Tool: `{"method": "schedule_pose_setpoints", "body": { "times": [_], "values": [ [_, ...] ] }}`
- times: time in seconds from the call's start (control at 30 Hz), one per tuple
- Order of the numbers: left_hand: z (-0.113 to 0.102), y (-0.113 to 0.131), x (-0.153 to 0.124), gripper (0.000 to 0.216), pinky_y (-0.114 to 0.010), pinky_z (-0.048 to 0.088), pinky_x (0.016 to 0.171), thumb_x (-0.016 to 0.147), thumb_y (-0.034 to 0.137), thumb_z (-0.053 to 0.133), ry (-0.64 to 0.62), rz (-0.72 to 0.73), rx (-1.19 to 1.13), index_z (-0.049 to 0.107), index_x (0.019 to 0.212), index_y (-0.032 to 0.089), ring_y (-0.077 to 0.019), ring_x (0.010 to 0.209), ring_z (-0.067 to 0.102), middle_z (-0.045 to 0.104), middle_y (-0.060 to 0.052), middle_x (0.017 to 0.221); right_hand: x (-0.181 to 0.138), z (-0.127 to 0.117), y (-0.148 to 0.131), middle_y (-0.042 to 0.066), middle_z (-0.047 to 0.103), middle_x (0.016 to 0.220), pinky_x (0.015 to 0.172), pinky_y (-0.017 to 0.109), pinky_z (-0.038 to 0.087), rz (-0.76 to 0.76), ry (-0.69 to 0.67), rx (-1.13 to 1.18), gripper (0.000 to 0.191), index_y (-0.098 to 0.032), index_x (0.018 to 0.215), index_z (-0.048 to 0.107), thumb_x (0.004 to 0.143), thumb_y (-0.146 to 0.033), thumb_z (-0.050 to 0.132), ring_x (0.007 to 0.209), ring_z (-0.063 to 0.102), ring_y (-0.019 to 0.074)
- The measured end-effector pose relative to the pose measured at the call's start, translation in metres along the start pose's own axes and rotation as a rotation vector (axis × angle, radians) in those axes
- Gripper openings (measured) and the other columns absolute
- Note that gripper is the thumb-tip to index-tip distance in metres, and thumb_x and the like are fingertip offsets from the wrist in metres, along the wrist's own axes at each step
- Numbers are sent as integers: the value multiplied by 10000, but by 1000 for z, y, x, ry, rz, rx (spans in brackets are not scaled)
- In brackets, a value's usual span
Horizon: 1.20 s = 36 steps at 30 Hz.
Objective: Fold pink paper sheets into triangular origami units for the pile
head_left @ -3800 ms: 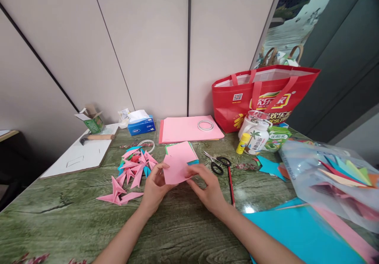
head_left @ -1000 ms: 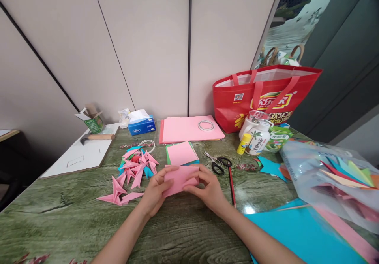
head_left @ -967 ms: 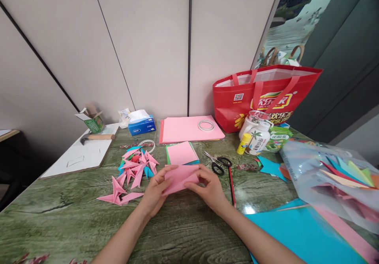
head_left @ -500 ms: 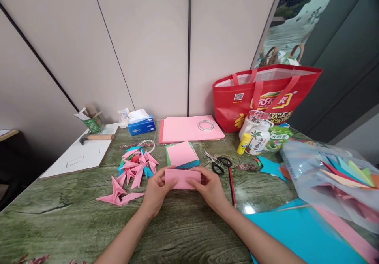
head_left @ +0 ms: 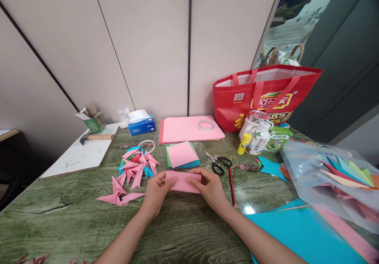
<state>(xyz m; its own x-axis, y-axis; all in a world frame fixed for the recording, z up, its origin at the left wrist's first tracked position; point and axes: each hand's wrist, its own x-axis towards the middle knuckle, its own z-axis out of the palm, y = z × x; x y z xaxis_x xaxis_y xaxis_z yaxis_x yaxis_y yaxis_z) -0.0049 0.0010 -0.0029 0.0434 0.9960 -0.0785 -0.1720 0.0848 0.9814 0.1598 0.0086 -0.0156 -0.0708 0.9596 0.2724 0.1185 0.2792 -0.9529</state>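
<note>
A folded pink sheet of paper, now a wide rectangle, is held between both hands above the green table. My left hand pinches its left end, thumb on the front and fingers behind. At the right end my right hand grips it the same way. Just beyond lies a stack of square coloured paper, pink on top. Left of my hands is a pile of folded pink and blue paper pieces. Black-handled scissors lie to the right, beside a red pencil.
Large pink sheets with a tape roll lie at the back. A tissue box, a hammer on a white board, a glue stick, a white bottle, a red bag and blue paper surround the work area.
Both hands and the folded pink paper have come slightly lower, toward me, uncovering the front edge of the square stack. The grip is unchanged.
</note>
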Motion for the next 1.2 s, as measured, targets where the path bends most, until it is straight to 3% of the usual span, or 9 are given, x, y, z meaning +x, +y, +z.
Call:
{"method": "schedule_pose_setpoints", "body": {
  "times": [0.33,1.2],
  "values": [
    [-1,-1,0,218,-227,426,570,663,278,663,-25,31,-55,674,827,134,-139,601,562,672,-30,675,0,0,-1,38,668,752,628,265,453,8,11,10,129,-165,760,653,680,-265,638,691,590,175],
    [-2,-2,2,266,-252,444,586,618,285,698,-10,16,-60,683,838,137,-161,606,588,694,-44,699,0,0,-4,33,668,717,562,251,444,34,31,8,142,-175,735,660,683,-303,626,644,581,169]
  ]
}}
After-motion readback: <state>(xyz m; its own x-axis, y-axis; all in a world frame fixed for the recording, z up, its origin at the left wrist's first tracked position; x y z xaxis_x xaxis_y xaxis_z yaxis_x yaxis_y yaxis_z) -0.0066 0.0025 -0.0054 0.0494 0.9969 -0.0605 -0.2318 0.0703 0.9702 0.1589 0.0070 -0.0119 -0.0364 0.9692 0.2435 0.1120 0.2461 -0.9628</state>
